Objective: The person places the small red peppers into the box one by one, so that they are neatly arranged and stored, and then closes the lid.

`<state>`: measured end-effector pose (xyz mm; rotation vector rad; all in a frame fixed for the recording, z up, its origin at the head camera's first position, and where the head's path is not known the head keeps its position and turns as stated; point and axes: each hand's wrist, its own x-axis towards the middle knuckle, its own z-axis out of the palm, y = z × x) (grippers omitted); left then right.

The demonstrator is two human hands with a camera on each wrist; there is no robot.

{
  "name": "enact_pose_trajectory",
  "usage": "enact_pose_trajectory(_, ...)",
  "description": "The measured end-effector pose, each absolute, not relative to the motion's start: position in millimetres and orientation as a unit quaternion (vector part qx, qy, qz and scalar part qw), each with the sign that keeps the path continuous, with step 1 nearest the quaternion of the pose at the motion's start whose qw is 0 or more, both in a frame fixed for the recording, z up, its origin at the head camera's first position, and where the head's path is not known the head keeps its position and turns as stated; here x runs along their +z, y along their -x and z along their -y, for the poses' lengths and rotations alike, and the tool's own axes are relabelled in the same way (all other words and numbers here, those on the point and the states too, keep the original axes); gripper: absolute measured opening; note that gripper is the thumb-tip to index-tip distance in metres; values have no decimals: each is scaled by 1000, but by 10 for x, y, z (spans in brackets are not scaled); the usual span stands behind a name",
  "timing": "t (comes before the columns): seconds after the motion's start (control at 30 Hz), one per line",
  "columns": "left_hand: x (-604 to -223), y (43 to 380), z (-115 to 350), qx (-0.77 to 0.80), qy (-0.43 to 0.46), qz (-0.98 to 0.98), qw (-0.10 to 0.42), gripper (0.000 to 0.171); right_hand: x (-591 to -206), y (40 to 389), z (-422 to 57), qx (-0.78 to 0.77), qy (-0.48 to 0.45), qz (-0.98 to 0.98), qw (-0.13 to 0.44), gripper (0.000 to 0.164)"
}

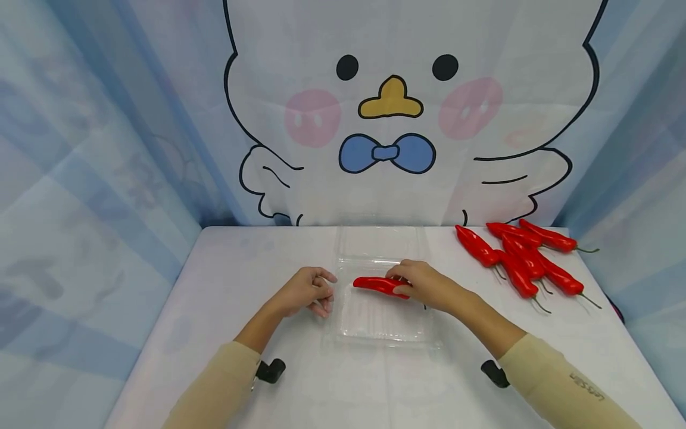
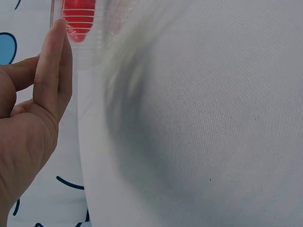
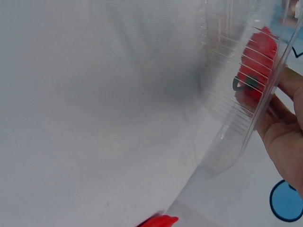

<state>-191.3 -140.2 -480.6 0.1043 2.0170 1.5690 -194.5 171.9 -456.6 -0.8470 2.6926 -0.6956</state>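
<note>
A red chili pepper (image 1: 375,285) lies level over a clear plastic box (image 1: 383,329), its tip pointing left. My right hand (image 1: 429,286) grips the stem end between thumb and fingers. Through the ribbed box wall (image 3: 227,90) in the right wrist view, the red pepper (image 3: 258,59) and its green cap show, with my right hand (image 3: 284,132) beyond. At the box's left side is my left hand (image 1: 308,292), fingers loosely extended and holding nothing. In the left wrist view, a fingertip of that left hand (image 2: 40,99) is right at the box rim.
Several more red chili peppers (image 1: 517,275) lie in a loose pile at the table's back right. The box's clear lid (image 1: 380,241) lies folded back toward the curtain (image 1: 391,199). A black wrist mount (image 1: 271,370) sits by the left sleeve, another (image 1: 495,374) by the right.
</note>
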Motion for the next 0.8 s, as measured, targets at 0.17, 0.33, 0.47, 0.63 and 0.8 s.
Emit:
enact_pose_trajectory(0.17, -4806, 1923, 1399, 588, -44, -755, 289, 34, -4621, 1941, -1721, -233, 282, -924, 110, 33)
enact_pose_trajectory(0.33, -4810, 1929, 1395, 585, -44, -756, 289, 34, -4652, 1917, -1712, -229, 284, -926, 98, 31)
enact_pose_trajectory(0.47, -4822, 1929, 1393, 584, -43, -758, 288, 34, -4666, 1890, -1702, -222, 284, -929, 84, 32)
enact_pose_trajectory(0.63, -4840, 1930, 1392, 583, -38, -759, 287, 34, -4704, 1853, -1704, -196, 281, -938, 52, 32)
enact_pose_trajectory(0.8, -4837, 1924, 1390, 586, -38, -757, 287, 34, -4751, 1815, -1704, -173, 270, -947, 29, 34)
